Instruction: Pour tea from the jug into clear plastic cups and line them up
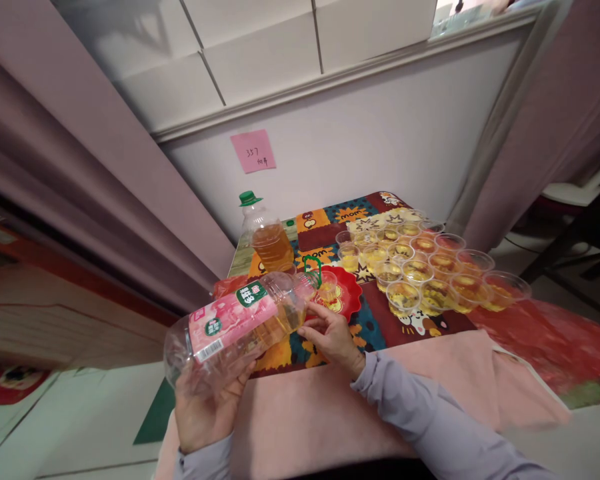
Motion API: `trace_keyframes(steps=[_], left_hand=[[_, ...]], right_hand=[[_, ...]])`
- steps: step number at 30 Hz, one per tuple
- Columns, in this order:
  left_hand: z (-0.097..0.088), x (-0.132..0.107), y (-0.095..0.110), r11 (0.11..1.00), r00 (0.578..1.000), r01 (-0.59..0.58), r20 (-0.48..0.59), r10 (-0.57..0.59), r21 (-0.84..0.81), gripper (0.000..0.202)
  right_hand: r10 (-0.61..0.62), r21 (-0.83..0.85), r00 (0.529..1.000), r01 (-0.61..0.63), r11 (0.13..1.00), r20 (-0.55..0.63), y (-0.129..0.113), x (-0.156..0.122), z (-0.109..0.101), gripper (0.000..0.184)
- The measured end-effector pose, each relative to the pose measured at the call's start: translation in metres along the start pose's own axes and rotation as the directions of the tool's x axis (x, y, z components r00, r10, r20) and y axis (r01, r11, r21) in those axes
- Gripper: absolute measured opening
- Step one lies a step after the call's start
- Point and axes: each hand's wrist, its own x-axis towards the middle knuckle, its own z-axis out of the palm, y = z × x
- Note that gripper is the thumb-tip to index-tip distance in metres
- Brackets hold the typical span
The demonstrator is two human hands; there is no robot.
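My left hand (207, 407) grips the base of a large clear bottle (235, 327) with a pink label, tipped on its side so the amber liquid runs toward its mouth. The mouth points at a small clear cup (327, 285) standing on a red plate (347, 293). My right hand (333, 333) is closed around the bottle's neck, just in front of the plate. To the right, several small clear cups (420, 267) with yellow liquid stand in rows on the patterned tablecloth (375, 327).
A second bottle (266, 237) with a green cap and amber liquid stands behind the plate. A pink note (253, 151) is stuck on the wall. Pink cloth (330, 413) covers the table's near edge. Curtains hang at both sides.
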Motion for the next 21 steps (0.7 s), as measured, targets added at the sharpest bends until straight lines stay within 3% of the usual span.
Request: trace_keyframes(steps=[21], left_hand=[[0.0035,-0.0023,0.0024,1.000,1.000,-0.002,-0.005,0.002,0.025,0.044]], right_hand=[[-0.020,-0.015,1.000,0.020,1.000,-0.005,0.0025,0.0003,0.0002,0.069]])
